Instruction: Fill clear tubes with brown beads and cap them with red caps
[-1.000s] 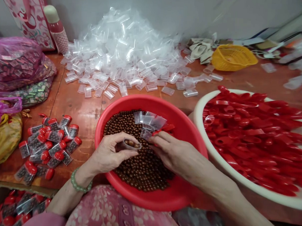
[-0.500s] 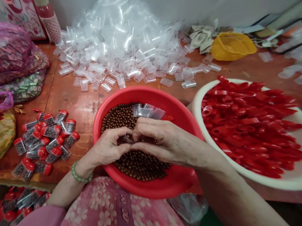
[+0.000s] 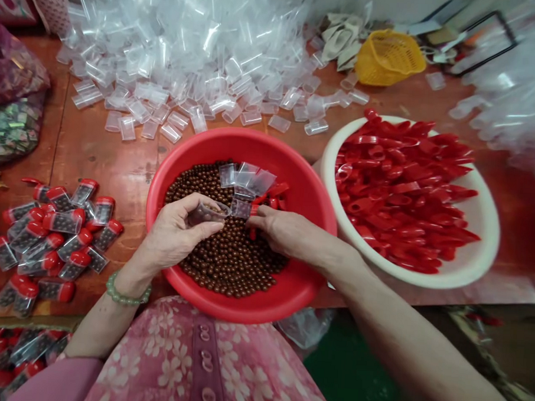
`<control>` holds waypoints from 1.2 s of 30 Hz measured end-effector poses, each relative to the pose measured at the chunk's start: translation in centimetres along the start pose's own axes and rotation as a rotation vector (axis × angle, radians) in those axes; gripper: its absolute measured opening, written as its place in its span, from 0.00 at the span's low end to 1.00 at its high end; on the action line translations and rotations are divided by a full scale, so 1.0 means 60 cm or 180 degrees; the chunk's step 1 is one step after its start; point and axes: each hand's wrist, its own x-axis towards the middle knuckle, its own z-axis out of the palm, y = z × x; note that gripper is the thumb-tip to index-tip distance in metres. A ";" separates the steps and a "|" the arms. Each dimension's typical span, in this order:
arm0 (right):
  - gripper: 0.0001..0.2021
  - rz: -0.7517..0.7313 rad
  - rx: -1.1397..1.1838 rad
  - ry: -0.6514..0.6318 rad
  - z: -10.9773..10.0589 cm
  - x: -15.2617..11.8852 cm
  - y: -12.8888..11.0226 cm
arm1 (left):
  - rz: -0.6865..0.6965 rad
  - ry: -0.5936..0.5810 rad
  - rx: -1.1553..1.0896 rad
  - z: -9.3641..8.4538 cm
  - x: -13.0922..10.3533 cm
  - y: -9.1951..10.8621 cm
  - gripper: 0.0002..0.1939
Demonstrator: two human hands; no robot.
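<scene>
Over the red basin [image 3: 306,273], my left hand [image 3: 175,232] is closed around a clear plastic tube [image 3: 212,211], its open end facing right. My right hand [image 3: 284,228] pinches a red plastic cap [image 3: 254,210] with bent fingers; part of it is hidden. Touching or just beside that cap is a clear case [image 3: 240,208] with dark balls showing through; I cannot tell whether they are joined. Glossy brown balls [image 3: 229,264] fill much of the basin under both hands. Several clear tubes [image 3: 253,179] and red caps [image 3: 279,192] lie on the balls' far side.
A white basin [image 3: 487,234] of red caps [image 3: 405,194] stands at right. Clear tubes [image 3: 180,61] are heaped behind, with a yellow basket [image 3: 389,58] beyond. Filled red-capped cases [image 3: 65,221] lie at left, below a purple bag [image 3: 16,71]. More filled cases sit lower left.
My hands have moved apart: the right hand has gone from the tube in my left hand to a red cap. The view has shifted right and down.
</scene>
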 end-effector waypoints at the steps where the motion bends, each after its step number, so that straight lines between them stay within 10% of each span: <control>1: 0.17 0.0010 -0.0142 0.0063 0.008 0.002 -0.002 | 0.0002 -0.0024 0.0019 0.000 0.000 0.000 0.08; 7: 0.11 -0.0299 0.0284 0.0657 0.006 -0.009 -0.006 | -0.0072 -0.0099 0.0107 -0.001 -0.003 -0.006 0.08; 12: 0.06 -0.0691 0.2700 0.1610 -0.022 -0.015 -0.025 | -0.0099 -0.0104 0.0039 -0.003 -0.003 -0.007 0.09; 18: 0.13 -0.0110 0.4938 0.1757 -0.032 0.015 -0.090 | -0.0419 -0.0293 -0.0296 0.003 -0.008 -0.002 0.11; 26: 0.12 -0.0507 0.2099 0.2956 -0.020 0.014 -0.114 | -0.0658 -0.0208 -0.1107 0.003 -0.007 0.001 0.23; 36: 0.27 -0.1216 0.0945 0.2433 -0.040 -0.006 -0.116 | -0.0707 -0.0144 -0.1650 -0.008 0.000 -0.006 0.24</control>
